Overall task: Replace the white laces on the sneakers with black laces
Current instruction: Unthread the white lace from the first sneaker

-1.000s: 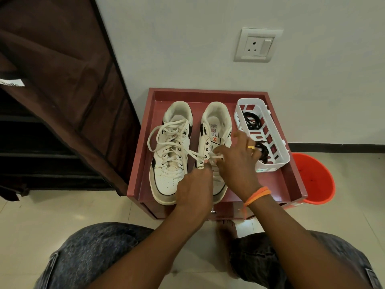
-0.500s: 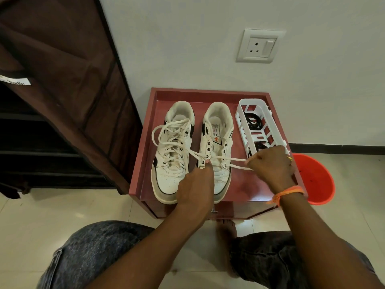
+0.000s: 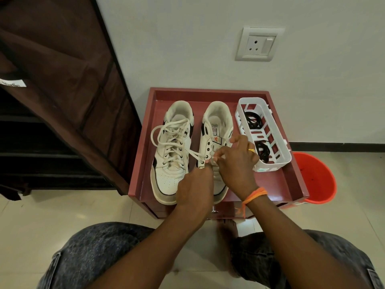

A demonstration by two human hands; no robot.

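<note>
Both my hands sit over the right sneaker (image 3: 216, 130) at the centre of the frame. My left hand (image 3: 194, 186) covers its toe, fingers curled down onto the lowest eyelets, and seems to pinch the white lace (image 3: 193, 153) there, though the fingertips are mostly hidden. My right hand (image 3: 237, 165) lies just beside it, thumb and forefinger pinched together on the same lace where it crosses the tongue; the other fingers are loosely bent. The upper eyelets of this sneaker are bare. From my fingers the lace runs up and left across the left sneaker (image 3: 173, 147), which is fully laced with loose loops on top. Both sneakers stand side by side, toes toward me, on the red tray (image 3: 277, 184). At the tray's right side lies a white basket (image 3: 268, 161) holding the black laces (image 3: 253, 122) in two coils. An orange bucket (image 3: 316, 180) stands at the right edge, beside the tray. A brown cloth (image 3: 62, 69) fills the upper left, and a wall socket (image 3: 258, 44) sits upper right.
</note>
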